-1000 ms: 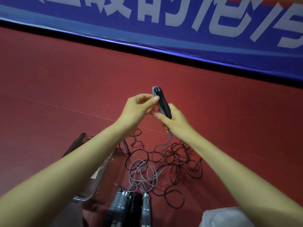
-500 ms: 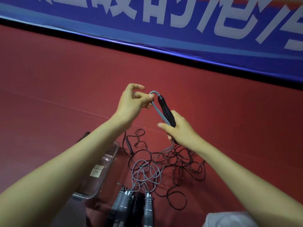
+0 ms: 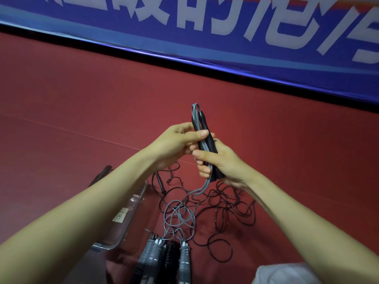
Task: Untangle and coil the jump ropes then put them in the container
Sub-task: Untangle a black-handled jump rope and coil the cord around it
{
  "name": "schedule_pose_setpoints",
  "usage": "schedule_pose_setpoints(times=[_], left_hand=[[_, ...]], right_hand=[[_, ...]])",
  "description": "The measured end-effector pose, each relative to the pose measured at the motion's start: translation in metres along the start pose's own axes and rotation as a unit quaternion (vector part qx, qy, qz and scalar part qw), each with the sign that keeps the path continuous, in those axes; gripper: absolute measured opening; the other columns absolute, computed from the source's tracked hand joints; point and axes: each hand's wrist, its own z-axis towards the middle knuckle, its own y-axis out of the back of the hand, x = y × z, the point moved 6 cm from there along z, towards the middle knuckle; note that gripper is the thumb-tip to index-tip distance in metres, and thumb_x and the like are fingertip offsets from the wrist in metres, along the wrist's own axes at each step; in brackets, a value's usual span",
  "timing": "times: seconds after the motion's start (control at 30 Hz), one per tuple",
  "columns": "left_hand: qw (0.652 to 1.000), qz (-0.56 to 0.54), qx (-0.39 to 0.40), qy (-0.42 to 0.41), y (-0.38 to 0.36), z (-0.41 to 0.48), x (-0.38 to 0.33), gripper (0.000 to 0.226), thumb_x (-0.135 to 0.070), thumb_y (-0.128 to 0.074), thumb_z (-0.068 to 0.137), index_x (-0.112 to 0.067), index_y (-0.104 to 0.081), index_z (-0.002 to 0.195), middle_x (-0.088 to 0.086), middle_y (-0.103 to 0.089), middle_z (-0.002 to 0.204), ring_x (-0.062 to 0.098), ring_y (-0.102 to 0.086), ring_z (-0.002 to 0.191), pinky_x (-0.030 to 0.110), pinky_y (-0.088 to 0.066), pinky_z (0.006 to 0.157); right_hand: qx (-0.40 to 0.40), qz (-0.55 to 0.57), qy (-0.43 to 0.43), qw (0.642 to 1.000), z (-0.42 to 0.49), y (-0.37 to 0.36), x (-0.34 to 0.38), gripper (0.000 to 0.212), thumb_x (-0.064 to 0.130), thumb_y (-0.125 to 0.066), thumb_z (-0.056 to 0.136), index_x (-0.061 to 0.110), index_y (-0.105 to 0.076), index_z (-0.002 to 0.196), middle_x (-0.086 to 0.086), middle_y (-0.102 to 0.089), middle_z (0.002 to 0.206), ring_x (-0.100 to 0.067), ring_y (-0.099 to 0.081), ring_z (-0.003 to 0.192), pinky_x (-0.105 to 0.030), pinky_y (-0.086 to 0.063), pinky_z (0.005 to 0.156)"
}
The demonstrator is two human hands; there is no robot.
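Here we note both hands raised above the red floor (image 3: 82,99), meeting on one jump rope. The right hand (image 3: 223,162) grips a pair of slim black handles (image 3: 205,124) held side by side and nearly upright, its fingers curled round their lower half. The left hand (image 3: 174,144) pinches the same bundle higher up, thumb laid across the front and fingers behind.

A grey cord (image 3: 202,187) doubles over in a tight loop at the handle tips, runs down alongside them through both grips, then drops out below the right hand to the floor. There it joins loose grey loops (image 3: 178,218) lying between our forearms.

Just right of those loops a thin black rope (image 3: 231,206) lies in a wide tangle, partly overlapping them. At the near edge lie ribbed grey handles (image 3: 152,253) with one black ribbed handle (image 3: 170,255) among them; the grey cords run into the grey handles.

The clear plastic container (image 3: 117,242) sits on the floor to the left, mostly behind the left forearm; we cannot tell what is in it.

A blue banner (image 3: 205,37) with white characters runs along the far edge. White fabric (image 3: 287,273) shows at bottom right.
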Motion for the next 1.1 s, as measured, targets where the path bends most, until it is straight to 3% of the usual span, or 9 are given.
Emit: schedule_pose_setpoints(times=[0.07,0.2,0.37,0.5,0.6,0.7,0.8,0.93,1.1], left_hand=[[1.0,-0.007,-0.012,0.008,-0.001,-0.001,0.001,0.017,-0.014,-0.058,0.093,-0.003,-0.065,0.103,-0.005,-0.039,0.049,0.007,-0.039,0.047,0.018,-0.045,0.055],[0.999,-0.013,-0.035,0.008,-0.004,-0.003,-0.002,0.027,-0.006,-0.054,0.095,0.01,-0.056,0.117,-0.009,-0.058,0.049,-0.002,-0.047,0.041,0.01,-0.042,0.049],[0.997,0.001,-0.071,-0.039,0.013,-0.002,-0.021,0.005,-0.011,-0.064,0.089,-0.008,-0.068,0.09,0.018,-0.054,0.097,0.005,-0.03,0.049,0.016,-0.027,0.051],[0.995,0.013,-0.089,-0.05,0.016,-0.001,-0.027,0.004,-0.008,-0.063,0.089,-0.008,-0.062,0.094,0.013,-0.069,0.1,0.003,-0.03,0.047,0.015,-0.029,0.05],[0.994,0.031,-0.094,-0.049,0.014,0.0,-0.025,0.008,-0.01,-0.064,0.089,-0.009,-0.061,0.096,0.009,-0.072,0.097,0.002,-0.033,0.046,0.015,-0.031,0.051],[0.993,0.042,-0.101,-0.045,0.014,0.0,-0.023,0.008,-0.012,-0.065,0.09,-0.01,-0.061,0.097,0.006,-0.072,0.095,0.001,-0.035,0.047,0.016,-0.031,0.052],[0.993,0.048,-0.094,-0.044,0.013,0.001,-0.025,0.009,-0.011,-0.064,0.09,-0.01,-0.061,0.098,0.007,-0.071,0.094,-0.001,-0.038,0.046,0.015,-0.032,0.052],[0.995,0.035,-0.087,-0.03,0.011,-0.001,-0.025,0.012,-0.011,-0.061,0.092,-0.006,-0.059,0.103,0.012,-0.069,0.103,-0.003,-0.044,0.041,0.019,-0.034,0.058],[0.997,-0.013,-0.07,-0.013,0.019,0.003,-0.018,0.007,-0.012,-0.062,0.091,-0.007,-0.067,0.092,0.017,-0.059,0.103,0.003,-0.026,0.045,0.013,-0.024,0.046]], right_hand=[[0.009,0.014,-0.001,1.0,-0.002,-0.007,0.002,0.009,0.002,-0.056,0.092,0.009,-0.055,0.098,-0.002,-0.048,0.063,-0.011,-0.044,0.045,-0.023,-0.041,0.046],[-0.019,0.004,-0.008,1.0,-0.001,-0.005,-0.002,0.022,0.002,-0.06,0.09,0.009,-0.049,0.108,-0.003,-0.056,0.062,-0.014,-0.052,0.048,-0.025,-0.047,0.049],[-0.073,-0.133,0.04,0.988,-0.001,0.002,-0.005,0.025,0.016,-0.06,0.093,0.014,-0.046,0.114,0.002,-0.066,0.071,-0.013,-0.067,0.072,-0.028,-0.055,0.076],[-0.098,-0.24,0.041,0.965,0.001,0.005,-0.006,0.032,0.03,-0.068,0.088,0.023,-0.045,0.11,0.001,-0.068,0.086,-0.01,-0.068,0.081,-0.037,-0.053,0.087],[-0.111,-0.27,0.042,0.955,0.0,0.002,-0.005,0.034,0.028,-0.065,0.091,0.017,-0.043,0.114,-0.002,-0.067,0.088,-0.006,-0.066,0.079,-0.025,-0.051,0.076],[-0.128,-0.365,0.025,0.922,0.002,0.007,-0.006,0.034,0.034,-0.059,0.093,0.02,-0.044,0.12,-0.003,-0.07,0.098,-0.017,-0.064,0.097,-0.039,-0.048,0.086],[-0.085,-0.291,0.024,0.953,0.002,0.002,-0.003,0.033,0.033,-0.058,0.094,0.023,-0.044,0.122,-0.001,-0.073,0.1,-0.014,-0.064,0.098,-0.033,-0.05,0.078],[-0.041,-0.09,0.027,0.995,-0.002,-0.011,0.0,0.025,0.031,-0.042,0.098,0.019,-0.041,0.12,-0.005,-0.072,0.081,-0.013,-0.058,0.059,-0.021,-0.039,0.045],[0.003,-0.059,0.018,0.998,-0.002,-0.015,-0.003,0.03,0.033,-0.047,0.093,0.016,-0.044,0.117,-0.006,-0.072,0.09,-0.019,-0.051,0.065,-0.019,-0.042,0.051]])
